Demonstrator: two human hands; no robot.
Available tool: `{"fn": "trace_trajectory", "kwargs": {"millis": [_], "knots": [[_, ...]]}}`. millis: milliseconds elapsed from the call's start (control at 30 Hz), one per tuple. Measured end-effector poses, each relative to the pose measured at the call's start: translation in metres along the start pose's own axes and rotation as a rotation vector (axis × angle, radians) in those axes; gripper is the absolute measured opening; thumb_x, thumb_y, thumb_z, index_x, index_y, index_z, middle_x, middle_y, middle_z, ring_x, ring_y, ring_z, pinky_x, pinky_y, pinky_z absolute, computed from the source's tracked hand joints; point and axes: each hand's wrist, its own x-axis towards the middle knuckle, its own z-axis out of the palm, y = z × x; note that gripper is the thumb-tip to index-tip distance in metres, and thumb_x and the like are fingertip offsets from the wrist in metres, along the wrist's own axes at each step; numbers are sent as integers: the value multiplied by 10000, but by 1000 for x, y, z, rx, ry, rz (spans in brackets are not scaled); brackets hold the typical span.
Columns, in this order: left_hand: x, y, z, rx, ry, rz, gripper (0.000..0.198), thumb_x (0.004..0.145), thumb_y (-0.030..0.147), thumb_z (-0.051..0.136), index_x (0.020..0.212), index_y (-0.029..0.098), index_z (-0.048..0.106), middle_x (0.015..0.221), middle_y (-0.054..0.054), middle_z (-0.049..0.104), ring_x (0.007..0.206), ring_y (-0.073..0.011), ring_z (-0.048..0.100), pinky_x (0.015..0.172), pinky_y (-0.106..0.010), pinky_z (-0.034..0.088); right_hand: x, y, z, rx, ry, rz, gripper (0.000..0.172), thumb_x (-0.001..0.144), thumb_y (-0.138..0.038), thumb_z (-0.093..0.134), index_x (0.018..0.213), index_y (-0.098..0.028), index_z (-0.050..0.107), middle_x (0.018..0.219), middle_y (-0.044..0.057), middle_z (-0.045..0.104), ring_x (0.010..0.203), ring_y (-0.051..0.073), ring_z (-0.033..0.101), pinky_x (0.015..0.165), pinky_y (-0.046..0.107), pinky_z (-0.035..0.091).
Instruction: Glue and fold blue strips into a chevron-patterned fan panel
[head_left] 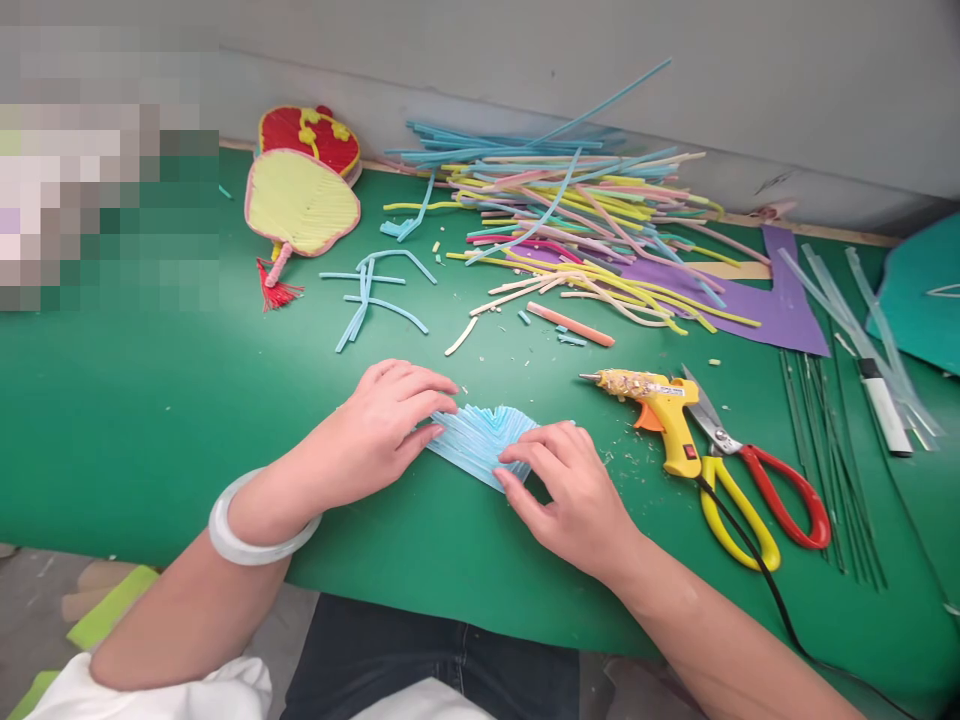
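A light blue ridged panel (477, 440), made of pipe cleaners laid side by side, lies on the table in front of me. Its upper edge dips in the middle. My left hand (390, 425) pinches the left end between thumb and fingers. At the right end, my right hand (571, 492) has its thumb and fingertips closed on the panel's edge. A yellow hot glue gun (660, 405) rests just right of my right hand, its nozzle pointing left. Scissors (724, 440) with one red and one yellow handle lie partly under it.
Loose coloured pipe cleaners (592, 215) are heaped at the back over purple sheet (799, 310). Fan-shaped pieces (304, 200) lie back left. Clear glue sticks (885, 330), green wires (836, 460) and a white tube (885, 410) lie right. The gun's black cord (772, 590) trails off the front edge.
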Motion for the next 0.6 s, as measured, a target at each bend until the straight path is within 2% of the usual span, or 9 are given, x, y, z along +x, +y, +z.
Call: {"fn": "trace_trajectory", "kwargs": {"millis": [67,133,200,300,433,600], "knots": [[-1,4,1,15,-61,44,353,1010,247,483,1357,244,544,1481,-91,540,1407,-259,447,1198,-541,253,1,3,-3,-9,101,36,58,945,-188,585,934,-223,629,878,41,661,826,193,582,747,352,434],[-3,9,3,31,-151,96,551,1006,351,516,1524,257,350,1593,-100,394,1504,-273,305,1230,-573,181,3,7,-5,-32,196,83,70,941,-174,588,921,-228,628,869,45,657,829,199,588,751,357,453],[-5,16,5,38,-220,134,738,985,466,529,1591,250,168,1635,-121,288,1532,-279,221,1240,-572,167,5,11,-8,-59,265,124,67,939,-177,595,919,-231,629,863,48,648,826,206,589,755,367,472],[-8,28,11,39,-242,144,904,956,591,498,1607,211,-1,1649,-172,195,1540,-292,158,1243,-541,197,6,15,-10,-69,294,165,68,941,-188,594,913,-234,635,856,46,645,825,208,593,758,375,485],[-13,40,25,76,-228,133,1077,882,732,470,1595,138,-77,1641,-238,121,1536,-343,110,1229,-550,237,7,17,-11,-60,299,176,69,943,-195,589,905,-232,634,853,45,648,817,203,592,755,373,489],[-16,38,45,157,-186,106,1143,838,783,473,1594,100,-46,1633,-262,134,1527,-388,102,1225,-584,220,7,18,-12,-83,308,191,75,950,-202,581,902,-239,625,851,44,652,811,206,601,754,383,498]]}}
